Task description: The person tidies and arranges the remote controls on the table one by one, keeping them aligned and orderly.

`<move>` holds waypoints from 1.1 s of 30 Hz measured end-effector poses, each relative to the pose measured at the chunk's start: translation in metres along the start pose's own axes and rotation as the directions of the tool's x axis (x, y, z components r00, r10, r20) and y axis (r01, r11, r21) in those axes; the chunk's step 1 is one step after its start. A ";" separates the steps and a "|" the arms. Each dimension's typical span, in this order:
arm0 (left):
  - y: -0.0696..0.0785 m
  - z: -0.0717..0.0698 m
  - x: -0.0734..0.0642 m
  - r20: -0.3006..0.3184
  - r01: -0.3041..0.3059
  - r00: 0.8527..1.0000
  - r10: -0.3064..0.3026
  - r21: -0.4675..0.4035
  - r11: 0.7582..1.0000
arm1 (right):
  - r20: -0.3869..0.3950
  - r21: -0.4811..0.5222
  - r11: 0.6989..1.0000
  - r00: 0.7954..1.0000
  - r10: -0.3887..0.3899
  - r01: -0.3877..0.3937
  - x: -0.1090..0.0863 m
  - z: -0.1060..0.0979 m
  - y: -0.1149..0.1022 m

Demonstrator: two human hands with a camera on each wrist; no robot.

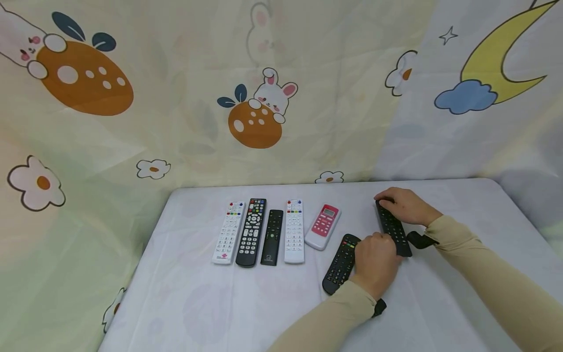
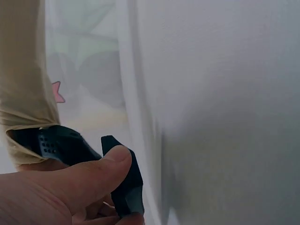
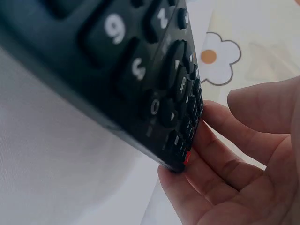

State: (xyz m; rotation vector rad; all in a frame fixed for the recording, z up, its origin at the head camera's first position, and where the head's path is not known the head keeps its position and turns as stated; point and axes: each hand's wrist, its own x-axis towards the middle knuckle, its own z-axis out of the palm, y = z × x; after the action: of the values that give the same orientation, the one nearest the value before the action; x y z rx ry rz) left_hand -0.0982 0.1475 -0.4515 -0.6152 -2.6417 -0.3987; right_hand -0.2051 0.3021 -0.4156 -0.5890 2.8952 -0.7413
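A black remote control (image 1: 394,229) stretches between both hands on the right of the table. My left hand (image 1: 377,259) grips its near end, the thumb (image 2: 117,153) on one side in the left wrist view. At the far end is my right hand (image 1: 406,205), its fingers (image 3: 218,154) curled around that edge in the right wrist view. Number keys and a red button show on the remote there. A second black remote (image 1: 337,266) lies tilted just left of my left hand, which hides part of its right side.
Farther left stand, side by side, a white remote (image 1: 228,233), a black remote (image 1: 251,232), a slim black remote (image 1: 272,237) and another white one (image 1: 294,232). A white remote with red keys (image 1: 323,227) lies slanted beside them. A printed curtain (image 1: 343,122) hangs behind the white-covered table (image 1: 193,303).
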 end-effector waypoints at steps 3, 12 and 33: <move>0.004 0.004 0.000 0.001 0.035 0.999 -0.036 0.002 0.999 | 0.010 -0.001 1.000 1.000 0.011 -0.011 0.000 0.001 0.004; 0.012 0.014 0.002 0.039 0.079 0.996 -0.080 0.036 0.996 | 0.027 -0.016 1.000 1.000 0.011 -0.010 0.003 0.006 0.012; 0.011 0.012 0.004 0.111 0.066 0.992 -0.067 0.006 0.998 | 0.057 -0.031 0.999 0.998 0.013 -0.011 0.004 0.011 0.017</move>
State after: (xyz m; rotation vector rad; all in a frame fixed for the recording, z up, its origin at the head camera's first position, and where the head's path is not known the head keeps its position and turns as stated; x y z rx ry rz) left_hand -0.0999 0.1620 -0.4583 -0.5652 -2.7747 -0.3916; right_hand -0.2123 0.3094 -0.4332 -0.5862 2.8597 -0.6682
